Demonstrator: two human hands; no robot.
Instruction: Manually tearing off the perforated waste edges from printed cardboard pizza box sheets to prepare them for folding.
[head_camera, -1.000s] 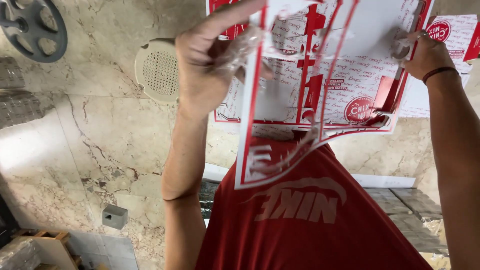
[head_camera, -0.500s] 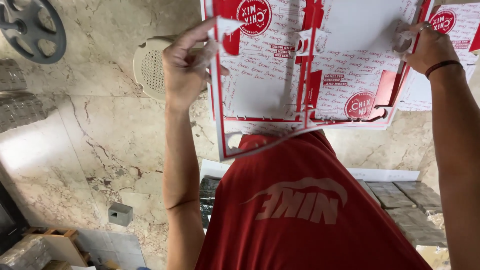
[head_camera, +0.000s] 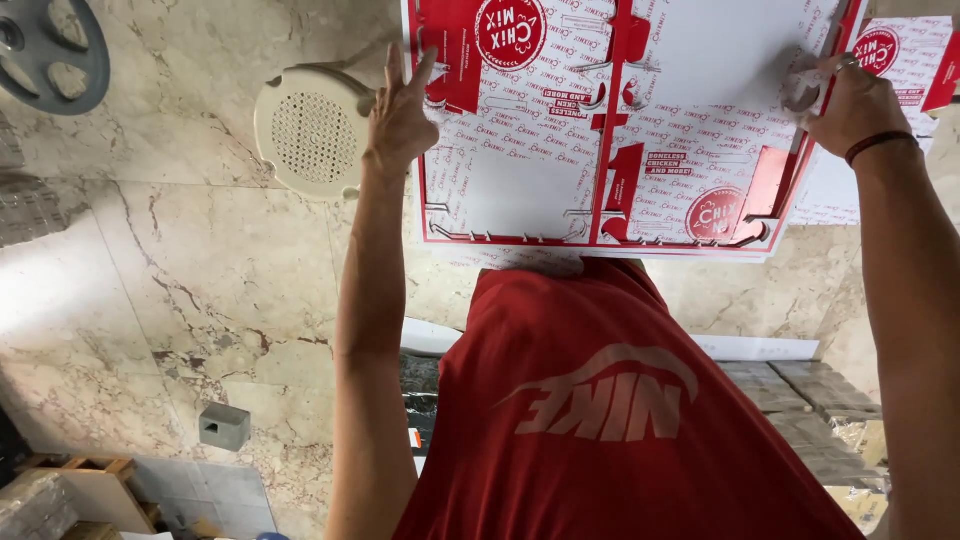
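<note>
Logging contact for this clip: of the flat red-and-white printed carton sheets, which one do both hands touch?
The large flat carton sheet in the middle: the left hand rests on its left edge, the right hand on its right corner. The second sheet lies beyond the right hand.

Carton sheet (head_camera: 620, 130) top edge cropped

Left hand (head_camera: 400, 115) fingers spread, right hand (head_camera: 850, 105) curled, both arms outstretched

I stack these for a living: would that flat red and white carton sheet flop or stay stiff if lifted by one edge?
The carton sheet is thin, flat and scored with fold lines, so it would probably bend along them. It looks light for its spread. The left hand and right hand sit at opposite edges, which suggests two-handed support suits it.
</note>
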